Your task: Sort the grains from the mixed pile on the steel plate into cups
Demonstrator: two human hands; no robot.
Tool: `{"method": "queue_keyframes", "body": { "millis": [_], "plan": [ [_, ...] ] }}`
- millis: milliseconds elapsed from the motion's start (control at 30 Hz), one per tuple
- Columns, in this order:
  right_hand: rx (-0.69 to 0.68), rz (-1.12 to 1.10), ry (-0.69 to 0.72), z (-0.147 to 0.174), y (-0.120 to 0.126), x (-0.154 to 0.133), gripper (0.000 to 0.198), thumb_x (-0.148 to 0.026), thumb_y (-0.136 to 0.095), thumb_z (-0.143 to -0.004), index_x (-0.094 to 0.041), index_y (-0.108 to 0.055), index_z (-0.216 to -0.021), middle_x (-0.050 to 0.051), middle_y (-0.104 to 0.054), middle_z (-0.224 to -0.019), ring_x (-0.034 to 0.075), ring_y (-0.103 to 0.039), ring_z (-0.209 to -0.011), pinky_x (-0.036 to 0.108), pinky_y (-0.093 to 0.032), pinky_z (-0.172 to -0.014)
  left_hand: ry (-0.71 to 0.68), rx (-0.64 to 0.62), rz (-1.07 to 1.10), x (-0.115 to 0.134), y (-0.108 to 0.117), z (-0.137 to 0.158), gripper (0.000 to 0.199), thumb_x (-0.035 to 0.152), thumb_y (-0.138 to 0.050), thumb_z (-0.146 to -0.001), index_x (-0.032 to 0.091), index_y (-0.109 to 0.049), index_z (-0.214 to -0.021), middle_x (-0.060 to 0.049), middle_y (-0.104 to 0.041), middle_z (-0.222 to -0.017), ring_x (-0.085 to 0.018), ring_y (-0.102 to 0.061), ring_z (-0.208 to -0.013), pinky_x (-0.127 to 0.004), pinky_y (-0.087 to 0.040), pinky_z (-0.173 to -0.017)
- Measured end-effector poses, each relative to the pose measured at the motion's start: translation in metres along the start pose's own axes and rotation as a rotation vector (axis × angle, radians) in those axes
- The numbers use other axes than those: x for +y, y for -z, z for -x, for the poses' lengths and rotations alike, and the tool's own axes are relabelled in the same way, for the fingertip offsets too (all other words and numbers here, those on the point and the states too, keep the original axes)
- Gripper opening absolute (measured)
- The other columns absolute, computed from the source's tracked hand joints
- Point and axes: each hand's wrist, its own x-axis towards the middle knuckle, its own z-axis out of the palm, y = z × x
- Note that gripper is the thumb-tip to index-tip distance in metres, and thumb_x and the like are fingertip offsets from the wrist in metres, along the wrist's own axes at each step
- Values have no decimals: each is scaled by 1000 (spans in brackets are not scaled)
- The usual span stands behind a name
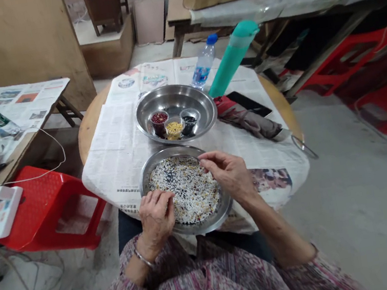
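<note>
A steel bowl (207, 226) near the table's front edge holds a spread of mixed grains (188, 180), mostly white with yellow and dark bits. Over its left rim, my left hand (156, 214) is closed, thumb and fingertips together above the grains. My right hand (231, 174) pinches thumb against forefinger at the bowl's upper right rim. Anything between either hand's fingertips is too small to make out. Just beyond stands a wider steel bowl (204, 108) with three clear cups inside: dark red beans (159, 117), yellow grains (174, 128) and black ones (189, 119).
Newspaper (112, 148) covers the round table. Behind the wide bowl are a water bottle (202, 66) and a tilted teal bottle (231, 59). A grey-red cloth bundle (248, 118) and a dark flat object (249, 104) lie right. A red stool (47, 204) with a power strip (2, 211) stands left.
</note>
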Motion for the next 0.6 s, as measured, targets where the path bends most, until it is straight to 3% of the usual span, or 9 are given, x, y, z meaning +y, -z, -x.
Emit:
{"method": "queue_keyframes", "body": {
  "millis": [200,467,600],
  "plan": [
    [-170,213,133,36,9,7,19,-32,-59,-86,-19,-72,-86,3,-72,-79,15,-63,-64,27,-48,-60,-5,-11,-9,1,0,-2,10,16,-57,-94,20,-65,-96,-3,-70,-91,-20,-60,-86,-34,-42,-77],
    [-271,412,281,47,2,20,17,-20,-55,-88,-19,-69,-97,7,-73,-93,21,-68,-82,34,-53,-79,-13,-21,-18,1,0,-2,10,16,-56,-94,20,-65,-97,-3,-71,-92,-20,-60,-86,-33,-42,-79],
    [-237,523,310,49,-5,27,20,-20,-52,-92,-17,-68,-102,10,-73,-99,23,-68,-91,37,-53,-86,-17,-16,-25,1,0,-3,11,17,-56,-94,20,-66,-96,-3,-71,-92,-20,-60,-86,-33,-42,-79]
  ]
}}
